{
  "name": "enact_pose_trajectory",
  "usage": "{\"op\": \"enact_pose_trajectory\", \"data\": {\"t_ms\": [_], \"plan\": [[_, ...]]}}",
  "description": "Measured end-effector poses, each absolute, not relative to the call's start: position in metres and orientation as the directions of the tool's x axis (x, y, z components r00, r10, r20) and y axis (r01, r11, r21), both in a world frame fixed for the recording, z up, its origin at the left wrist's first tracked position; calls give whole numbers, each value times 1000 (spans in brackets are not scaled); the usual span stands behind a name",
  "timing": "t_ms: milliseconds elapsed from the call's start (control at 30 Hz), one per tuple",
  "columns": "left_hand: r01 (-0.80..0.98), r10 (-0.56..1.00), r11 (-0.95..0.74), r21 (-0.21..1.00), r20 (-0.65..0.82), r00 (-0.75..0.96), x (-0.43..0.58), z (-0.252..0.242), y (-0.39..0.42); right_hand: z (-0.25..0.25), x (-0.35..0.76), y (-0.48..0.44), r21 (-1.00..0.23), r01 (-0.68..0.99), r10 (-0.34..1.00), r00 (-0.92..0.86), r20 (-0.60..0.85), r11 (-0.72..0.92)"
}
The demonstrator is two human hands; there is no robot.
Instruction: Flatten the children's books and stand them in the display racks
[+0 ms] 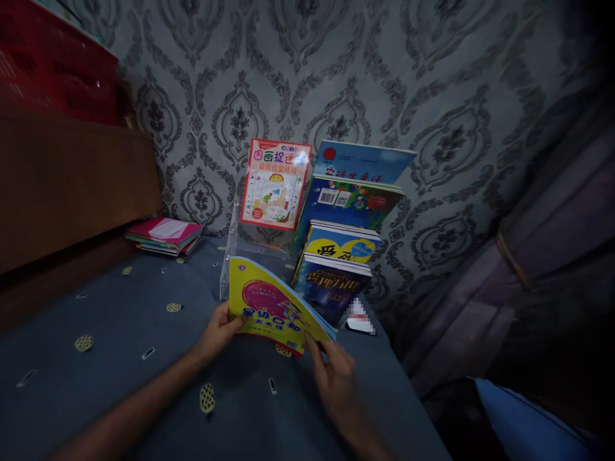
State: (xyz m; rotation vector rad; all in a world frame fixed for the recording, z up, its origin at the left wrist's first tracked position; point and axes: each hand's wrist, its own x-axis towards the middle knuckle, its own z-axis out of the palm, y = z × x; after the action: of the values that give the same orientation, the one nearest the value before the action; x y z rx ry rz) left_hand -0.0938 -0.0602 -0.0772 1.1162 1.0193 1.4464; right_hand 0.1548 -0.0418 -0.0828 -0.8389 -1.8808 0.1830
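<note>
A thin yellow workbook (pixel 269 310) with a magenta circle on its cover is held up between both hands, tilted and slightly bent. My left hand (pixel 221 330) pinches its left edge, thumb on the cover. At the lower right corner, my right hand (pixel 334 371) grips it with fingers closed. Just beyond stands a clear plastic book rack (pixel 230 246). A red-bordered picture book (pixel 276 186) leans upright at its back left. To the right, several books stand in tiers, among them a dark blue book (pixel 331 288) in front and a light blue book (pixel 360 160) at the back.
A pile of books with a pink cover on top (pixel 168 230) lies at the left on the blue patterned bedsheet (pixel 120 358). A red basket (pixel 62 70) sits on a wooden cabinet (pixel 77 186). Purple curtains (pixel 461 301) hang at the right, beside the patterned wall.
</note>
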Motion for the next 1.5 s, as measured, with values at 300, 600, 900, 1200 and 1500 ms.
{"op": "enact_pose_trajectory", "data": {"t_ms": [300,600,900,1200,1500], "plan": [[-94,971,-174,980,154,-184,-96,-115,-73,-108,176,-43,-455,452,626,-379,681,768],[-15,941,-248,969,237,-242,-99,-115,-67,-103,162,-36,-501,512,687,-277,672,697],[163,854,-367,916,401,-333,-118,-107,-35,-90,130,-1,-535,363,640,-310,703,763],[375,817,-387,843,502,-285,-149,-70,-11,-39,98,26,-477,347,576,-295,762,808],[607,697,-420,675,668,-261,-167,-1,-2,18,95,42,-364,374,484,-307,819,853]]}}
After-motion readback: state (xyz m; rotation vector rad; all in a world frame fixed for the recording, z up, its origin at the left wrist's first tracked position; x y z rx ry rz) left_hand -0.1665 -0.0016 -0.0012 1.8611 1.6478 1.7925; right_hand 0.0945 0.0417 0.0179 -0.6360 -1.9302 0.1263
